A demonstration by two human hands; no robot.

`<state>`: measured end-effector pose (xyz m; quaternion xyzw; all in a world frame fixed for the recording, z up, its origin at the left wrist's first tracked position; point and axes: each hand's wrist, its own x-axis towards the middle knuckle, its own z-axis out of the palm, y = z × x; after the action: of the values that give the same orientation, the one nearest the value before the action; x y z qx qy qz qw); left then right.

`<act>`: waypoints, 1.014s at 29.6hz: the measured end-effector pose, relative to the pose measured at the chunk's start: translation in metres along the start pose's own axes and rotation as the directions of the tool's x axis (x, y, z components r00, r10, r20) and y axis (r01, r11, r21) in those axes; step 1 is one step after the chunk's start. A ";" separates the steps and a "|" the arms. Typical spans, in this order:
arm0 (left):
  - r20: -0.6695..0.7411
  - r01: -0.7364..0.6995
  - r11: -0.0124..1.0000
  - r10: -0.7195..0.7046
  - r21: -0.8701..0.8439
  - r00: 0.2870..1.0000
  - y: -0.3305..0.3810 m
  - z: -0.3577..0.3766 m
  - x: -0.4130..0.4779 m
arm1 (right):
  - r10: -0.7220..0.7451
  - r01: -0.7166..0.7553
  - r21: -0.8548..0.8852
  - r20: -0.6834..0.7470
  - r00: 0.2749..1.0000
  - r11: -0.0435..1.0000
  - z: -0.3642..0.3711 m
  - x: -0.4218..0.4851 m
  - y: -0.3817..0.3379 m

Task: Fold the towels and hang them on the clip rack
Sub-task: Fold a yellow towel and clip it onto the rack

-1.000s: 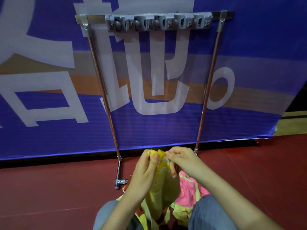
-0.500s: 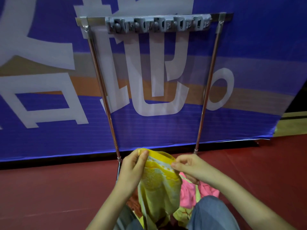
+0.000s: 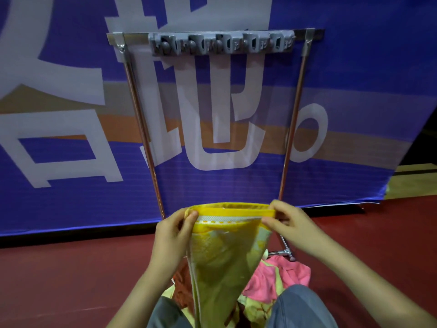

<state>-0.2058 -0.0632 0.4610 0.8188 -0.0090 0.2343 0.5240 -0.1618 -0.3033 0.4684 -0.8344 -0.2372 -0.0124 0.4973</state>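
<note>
A blue printed banner hangs at the far side, behind a metal stand with a grey clip rack across its top. A crumpled pink towel lies on the red floor, near the right. The left hand and right hand each pinch a top corner of the yellow towel, pulling its hem taut. The terry cloth hangs between them, tapering downward.

towel between hands, clip rack behind, towel pile beneath

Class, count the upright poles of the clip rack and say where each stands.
2: left pole rises above the left hand, right pole above the right hand. None seems hidden.
</note>
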 end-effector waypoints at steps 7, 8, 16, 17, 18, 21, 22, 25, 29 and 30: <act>-0.008 0.091 0.974 -0.095 -0.209 0.995 0.023 0.000 0.011 | -0.052 0.103 0.184 -0.261 0.964 0.978 -0.009 0.013 -0.036; -0.006 0.081 0.976 -0.084 -0.201 0.996 0.025 -0.002 0.012 | -0.055 0.116 0.210 -0.280 0.959 0.971 -0.010 0.016 -0.042; -0.006 0.035 0.991 -0.036 -0.127 0.999 0.034 -0.005 0.020 | 0.022 0.062 0.215 -0.367 0.930 0.975 -0.014 0.033 -0.053; -0.014 0.038 0.989 -0.040 -0.141 0.999 0.036 -0.005 0.020 | 0.027 0.056 0.214 -0.366 0.930 0.975 -0.014 0.034 -0.054; -0.024 0.043 0.988 -0.047 -0.151 0.999 0.036 -0.005 0.020 | 0.036 0.045 0.214 -0.359 0.933 0.976 -0.014 0.034 -0.054; -0.062 0.075 0.982 -0.087 -0.175 0.994 0.036 -0.005 0.020 | 0.091 -0.014 0.227 -0.335 0.938 0.974 -0.012 0.035 -0.054; -0.073 0.088 0.979 -0.103 -0.184 0.992 0.036 -0.005 0.020 | 0.115 -0.038 0.229 -0.333 0.936 0.973 -0.011 0.035 -0.052; -0.114 0.103 0.978 -0.125 -0.181 0.986 0.035 -0.004 0.019 | 0.188 -0.105 0.273 -0.298 0.936 0.956 -0.007 0.034 -0.050; -0.181 0.096 0.980 -0.128 -0.175 0.975 0.041 0.000 0.018 | 0.277 -0.174 0.378 -0.238 0.931 0.909 0.001 0.031 -0.054; -0.199 0.094 0.979 -0.130 -0.182 0.971 0.043 0.002 0.017 | 0.300 -0.192 0.400 -0.226 0.927 0.896 0.004 0.030 -0.056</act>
<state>-0.2008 -0.0807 0.5041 0.7406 0.0727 0.2875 0.6030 -0.1586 -0.2665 0.5204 -0.7383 -0.0536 -0.0222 0.6719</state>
